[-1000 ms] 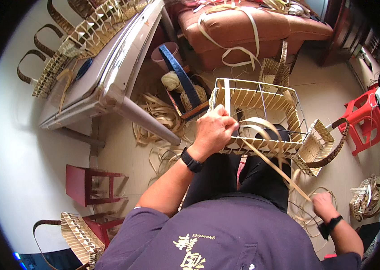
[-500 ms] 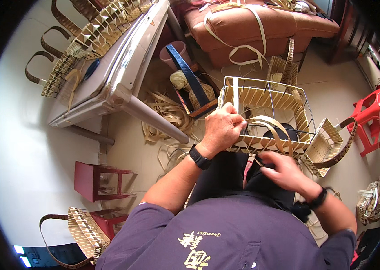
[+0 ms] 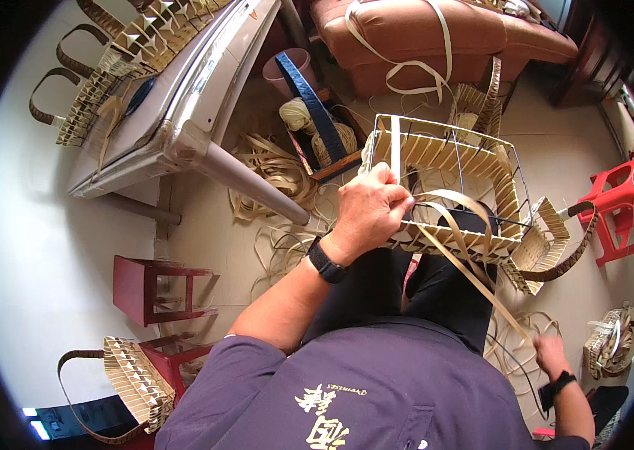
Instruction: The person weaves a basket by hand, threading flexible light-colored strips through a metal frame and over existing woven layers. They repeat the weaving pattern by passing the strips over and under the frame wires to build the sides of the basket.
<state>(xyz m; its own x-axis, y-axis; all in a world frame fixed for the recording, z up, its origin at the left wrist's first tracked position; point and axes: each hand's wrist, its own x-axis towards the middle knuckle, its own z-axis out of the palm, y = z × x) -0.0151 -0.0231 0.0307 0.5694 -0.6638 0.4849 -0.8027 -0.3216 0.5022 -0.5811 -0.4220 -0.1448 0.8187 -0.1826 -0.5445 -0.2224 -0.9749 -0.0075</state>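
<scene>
A half-woven basket (image 3: 437, 152) with a dark wire frame and tan strips wound round it rests in front of my lap. My left hand (image 3: 375, 204) is closed on its near left corner, thumb and fingers pinching the frame and strips. From that corner a long flat tan strip (image 3: 474, 283) runs tight, down and to the right. At its far end, low on the right, my right hand (image 3: 551, 355) is closed round it. Another part of a strip (image 3: 459, 199) loops over the basket's opening.
A small handled basket (image 3: 542, 251) is right of the work, near a red plastic stool (image 3: 620, 202). Coils of strips (image 3: 268, 176) lie on the floor beside a wooden tote (image 3: 332, 166). A table (image 3: 182, 135) holding baskets stands left; a brown sofa (image 3: 407, 45) is behind.
My right hand has swung from beside the basket's near edge far out to the lower right, drawing the strip out straight. My left hand keeps its hold on the corner.
</scene>
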